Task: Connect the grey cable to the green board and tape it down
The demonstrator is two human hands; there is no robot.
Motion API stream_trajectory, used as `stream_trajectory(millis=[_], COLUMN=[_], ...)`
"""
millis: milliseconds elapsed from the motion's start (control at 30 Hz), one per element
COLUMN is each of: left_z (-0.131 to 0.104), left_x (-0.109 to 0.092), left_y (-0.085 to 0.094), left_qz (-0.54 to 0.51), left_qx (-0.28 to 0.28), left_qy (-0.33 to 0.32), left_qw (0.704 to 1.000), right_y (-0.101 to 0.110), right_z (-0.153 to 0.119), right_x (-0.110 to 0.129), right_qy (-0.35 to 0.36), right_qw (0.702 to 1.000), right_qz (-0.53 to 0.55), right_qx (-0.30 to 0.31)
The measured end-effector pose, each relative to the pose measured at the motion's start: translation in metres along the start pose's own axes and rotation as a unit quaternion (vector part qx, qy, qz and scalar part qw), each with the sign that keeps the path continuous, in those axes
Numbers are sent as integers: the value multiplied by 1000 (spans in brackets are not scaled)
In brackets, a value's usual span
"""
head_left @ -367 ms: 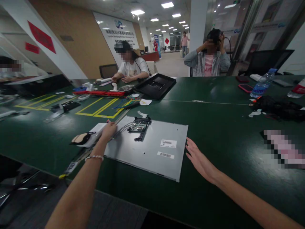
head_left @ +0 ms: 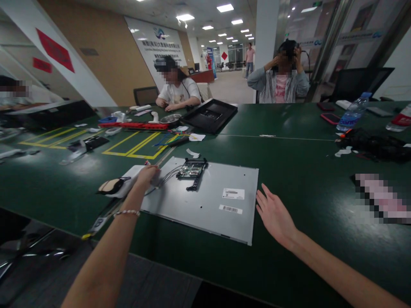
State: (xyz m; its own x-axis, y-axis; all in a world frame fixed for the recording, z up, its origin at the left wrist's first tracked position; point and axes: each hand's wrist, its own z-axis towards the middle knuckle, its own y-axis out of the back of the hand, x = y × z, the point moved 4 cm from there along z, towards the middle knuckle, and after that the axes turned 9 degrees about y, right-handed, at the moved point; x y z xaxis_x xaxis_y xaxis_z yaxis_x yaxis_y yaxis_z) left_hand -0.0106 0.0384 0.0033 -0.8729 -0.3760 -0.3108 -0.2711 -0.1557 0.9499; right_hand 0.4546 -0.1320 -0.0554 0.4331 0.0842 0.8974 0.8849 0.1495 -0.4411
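Note:
A flat silver panel (head_left: 208,214) with two white labels lies on the green table (head_left: 289,265). On its upper left part sits a small circuit board in a black bracket (head_left: 192,170), with thin cables running left. My left hand (head_left: 148,176) is at the panel's left edge, near the cables; its fingertips are hard to make out. At the right edge of the panel, my right hand (head_left: 276,214) has its fingers extended and spread, the tips at or very near the edge. A white item with a beige and black pad (head_left: 111,186) lies left of my left hand.
Behind the panel are a black frame (head_left: 210,115), a red strip (head_left: 138,125) and loose wires. A water bottle (head_left: 355,112), a dark bundle (head_left: 374,145) and a blurred pink item (head_left: 382,194) lie to the right. Two people sit across the table.
The panel and its circuit board have shifted slightly right. My right hand has moved right too, with its fingers and thumb wider apart. My left hand has barely moved.

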Motion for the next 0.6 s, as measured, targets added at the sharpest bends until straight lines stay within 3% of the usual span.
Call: stream_trajectory(millis=[100, 267, 600], left_z=[-1, -8, -25], left_x=[5, 2, 3], left_y=[-3, -5, -13], left_qz=[-115, -256, -381], left_qx=[23, 69, 116], left_qy=[102, 183, 201], left_qw=[988, 947, 895], right_y=[1, 11, 28], right_z=[-6, -12, -31], right_x=[2, -1, 9], right_qy=[-9, -5, 14], right_qw=[992, 981, 979], right_qz=[110, 167, 155], right_qx=[-57, -98, -128])
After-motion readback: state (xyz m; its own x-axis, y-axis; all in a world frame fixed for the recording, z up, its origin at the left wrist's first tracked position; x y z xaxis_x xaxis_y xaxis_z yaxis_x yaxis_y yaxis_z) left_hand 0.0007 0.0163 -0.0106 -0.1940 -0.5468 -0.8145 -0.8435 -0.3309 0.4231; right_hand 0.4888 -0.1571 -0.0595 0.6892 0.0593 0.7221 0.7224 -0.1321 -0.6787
